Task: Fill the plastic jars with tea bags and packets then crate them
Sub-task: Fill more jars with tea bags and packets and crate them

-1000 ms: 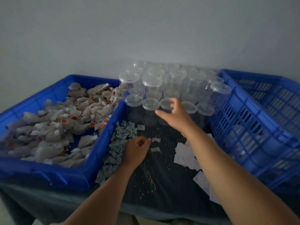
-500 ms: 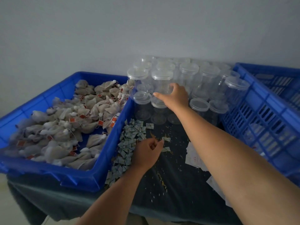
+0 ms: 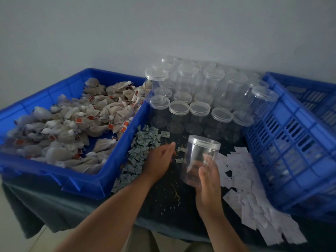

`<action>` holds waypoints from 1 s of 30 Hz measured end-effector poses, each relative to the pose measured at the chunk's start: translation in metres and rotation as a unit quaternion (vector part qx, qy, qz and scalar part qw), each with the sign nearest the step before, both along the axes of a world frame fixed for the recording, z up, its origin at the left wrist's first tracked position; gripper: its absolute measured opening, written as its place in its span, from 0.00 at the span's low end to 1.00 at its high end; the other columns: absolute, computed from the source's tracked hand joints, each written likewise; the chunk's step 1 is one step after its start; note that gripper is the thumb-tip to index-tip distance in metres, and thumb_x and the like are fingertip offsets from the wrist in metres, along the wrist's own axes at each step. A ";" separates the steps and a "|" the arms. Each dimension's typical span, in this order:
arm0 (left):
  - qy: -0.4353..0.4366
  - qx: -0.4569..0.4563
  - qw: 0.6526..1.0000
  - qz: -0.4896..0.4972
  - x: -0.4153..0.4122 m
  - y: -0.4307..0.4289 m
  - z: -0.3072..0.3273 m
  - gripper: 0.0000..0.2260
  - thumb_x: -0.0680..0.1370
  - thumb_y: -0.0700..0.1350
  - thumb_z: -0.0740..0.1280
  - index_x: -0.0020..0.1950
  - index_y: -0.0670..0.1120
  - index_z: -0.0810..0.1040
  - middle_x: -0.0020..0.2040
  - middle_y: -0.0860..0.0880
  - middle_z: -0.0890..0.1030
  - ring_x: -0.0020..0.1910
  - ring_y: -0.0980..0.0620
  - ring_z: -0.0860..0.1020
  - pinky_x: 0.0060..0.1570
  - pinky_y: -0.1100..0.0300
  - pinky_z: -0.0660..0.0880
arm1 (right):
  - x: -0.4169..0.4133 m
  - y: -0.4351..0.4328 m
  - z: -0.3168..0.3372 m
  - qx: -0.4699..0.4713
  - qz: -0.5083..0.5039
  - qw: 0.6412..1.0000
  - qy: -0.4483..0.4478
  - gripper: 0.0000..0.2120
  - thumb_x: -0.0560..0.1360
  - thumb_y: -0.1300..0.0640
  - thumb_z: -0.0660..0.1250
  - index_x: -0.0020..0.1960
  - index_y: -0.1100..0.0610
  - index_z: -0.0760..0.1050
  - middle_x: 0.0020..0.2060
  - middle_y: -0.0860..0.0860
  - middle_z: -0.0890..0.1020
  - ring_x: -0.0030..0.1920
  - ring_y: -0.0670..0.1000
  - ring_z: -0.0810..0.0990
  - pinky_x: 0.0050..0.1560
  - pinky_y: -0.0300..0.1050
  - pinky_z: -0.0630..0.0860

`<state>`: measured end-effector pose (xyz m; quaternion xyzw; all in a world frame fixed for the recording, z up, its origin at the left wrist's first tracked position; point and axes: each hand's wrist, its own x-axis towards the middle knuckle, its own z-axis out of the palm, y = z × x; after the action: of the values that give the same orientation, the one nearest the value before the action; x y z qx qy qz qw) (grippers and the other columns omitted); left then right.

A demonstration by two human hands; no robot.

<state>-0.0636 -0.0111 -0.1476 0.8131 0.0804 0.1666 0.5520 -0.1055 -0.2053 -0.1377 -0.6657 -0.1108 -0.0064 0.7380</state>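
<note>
My right hand (image 3: 207, 176) grips a clear plastic jar (image 3: 199, 154) with its lid on, held above the dark table in front of me. My left hand (image 3: 160, 160) rests beside a pile of small grey-green packets (image 3: 143, 144), its fingers loosely extended; whether it holds a packet is hidden. Several more lidded clear jars (image 3: 198, 99) stand grouped at the back of the table. A blue bin (image 3: 87, 180) on the left holds a heap of tea bags (image 3: 72, 122) with red tags. An open-sided blue crate (image 3: 291, 146) stands on the right.
White paper slips (image 3: 254, 197) lie scattered on the table between my right arm and the crate. Loose tea crumbs dot the dark cloth (image 3: 169, 188). A plain wall rises just behind the jars. The table's front edge runs under my forearms.
My right hand has lifted one jar from the front row and drawn it back toward me. My left hand has uncurled next to the packets.
</note>
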 end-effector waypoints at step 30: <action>0.338 -0.051 0.930 -0.134 -0.044 -0.005 0.145 0.28 0.81 0.68 0.62 0.64 0.44 0.81 0.53 0.39 0.86 0.44 0.42 0.88 0.42 0.51 0.85 | -0.003 0.013 -0.011 -0.256 -0.229 0.901 -0.263 0.41 0.69 0.48 0.84 0.76 0.57 0.69 0.69 0.49 0.73 0.69 0.54 0.74 0.66 0.50 0.78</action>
<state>-0.1078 -0.0156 -0.0030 0.7952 0.1612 -0.1981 0.5499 -0.1086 -0.1919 -0.1482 -0.8129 -0.1433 -0.3217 0.4639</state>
